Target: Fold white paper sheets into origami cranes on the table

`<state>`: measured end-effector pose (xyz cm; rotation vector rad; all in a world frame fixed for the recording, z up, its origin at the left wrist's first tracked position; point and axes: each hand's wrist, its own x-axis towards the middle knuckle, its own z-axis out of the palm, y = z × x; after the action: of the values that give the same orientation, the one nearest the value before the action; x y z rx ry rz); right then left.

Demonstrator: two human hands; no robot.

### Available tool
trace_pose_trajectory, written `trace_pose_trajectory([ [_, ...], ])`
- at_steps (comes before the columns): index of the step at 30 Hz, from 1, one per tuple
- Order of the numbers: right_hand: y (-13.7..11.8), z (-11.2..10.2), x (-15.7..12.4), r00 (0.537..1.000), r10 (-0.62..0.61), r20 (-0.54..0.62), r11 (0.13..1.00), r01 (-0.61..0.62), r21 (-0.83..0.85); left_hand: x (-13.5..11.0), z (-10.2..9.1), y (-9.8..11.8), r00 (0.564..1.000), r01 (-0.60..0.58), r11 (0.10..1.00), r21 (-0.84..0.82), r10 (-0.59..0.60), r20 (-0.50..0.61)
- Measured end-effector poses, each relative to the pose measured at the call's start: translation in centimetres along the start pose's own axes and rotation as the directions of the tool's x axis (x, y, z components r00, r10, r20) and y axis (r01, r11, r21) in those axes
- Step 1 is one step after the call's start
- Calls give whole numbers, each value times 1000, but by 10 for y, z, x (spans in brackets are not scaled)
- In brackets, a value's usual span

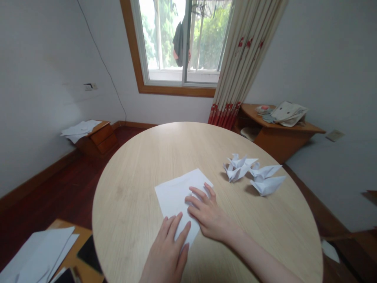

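Observation:
A white sheet of paper (173, 192) lies flat and askew on the round wooden table (132, 165), in front of me. My left hand (171, 239) rests on its near left edge, fingers stretched out and a little apart. Across the right side of the sheet lies my right hand (206, 212), its fingers spread and pressing on the paper. The palms cover part of the near end, so any fold there is hidden. Several folded white paper cranes (266, 184) stand in a cluster on the table, to the right beyond my right hand.
At the lower left, a low wooden stand (81, 239) bears loose white sheets (44, 251) and a dark flat object (90, 253). A corner desk (277, 125) with a cloth bag (288, 113) stands behind at right. Papers top a small cabinet (101, 137) at left.

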<state>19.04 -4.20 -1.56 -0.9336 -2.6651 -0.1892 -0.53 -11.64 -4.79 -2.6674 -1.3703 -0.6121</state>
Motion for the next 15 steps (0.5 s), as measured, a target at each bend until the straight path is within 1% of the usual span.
trace_pose_trajectory([
  [6, 0, 2, -1, 1000, -10, -20, 1000, 10, 4, 2, -2, -1, 1000, 19, 999, -34, -19, 19],
  [15, 0, 3, -1, 995, 3, -100, 1000, 0, 30, 4, -4, 1, 998, 47, 997, -54, -45, 47],
])
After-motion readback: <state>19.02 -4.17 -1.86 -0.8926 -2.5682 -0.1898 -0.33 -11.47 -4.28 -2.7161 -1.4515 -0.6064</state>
